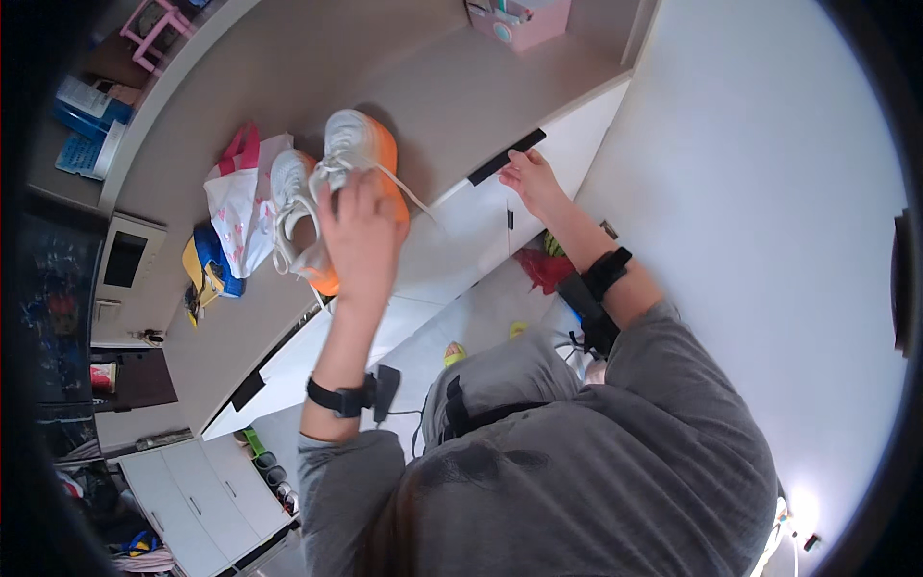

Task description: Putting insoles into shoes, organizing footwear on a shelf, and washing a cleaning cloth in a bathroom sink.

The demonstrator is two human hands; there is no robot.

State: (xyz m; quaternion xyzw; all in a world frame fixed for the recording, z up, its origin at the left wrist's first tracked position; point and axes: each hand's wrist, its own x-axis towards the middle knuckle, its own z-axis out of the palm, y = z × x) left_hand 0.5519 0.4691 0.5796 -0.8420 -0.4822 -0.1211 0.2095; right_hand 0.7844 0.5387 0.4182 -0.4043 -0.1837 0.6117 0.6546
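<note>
Left hand (362,231) is closed around a pair of white lace-up sneakers with orange soles (332,183), fingers curled over the heel and collar area, holding both shoes together just above the beige countertop (452,87); whether the soles touch the surface can't be told. One white lace (409,192) trails loose toward the counter edge. Right hand (529,178) sits at the counter's front edge beside the black recessed handle (507,156) of a white cabinet door (567,144), fingers loosely bent, nothing gripped as far as visible. Just left of the sneakers: a white-and-pink printed fabric bag (236,197), contents not visible, and next to it a blue-and-yellow bag (204,264), also closed to view. Pink box (519,19) at the far end of the counter, something pale sticking out the top, too small to identify. Both wrists carry black straps. Low white drawer unit (197,495) on the floor at lower left.
</note>
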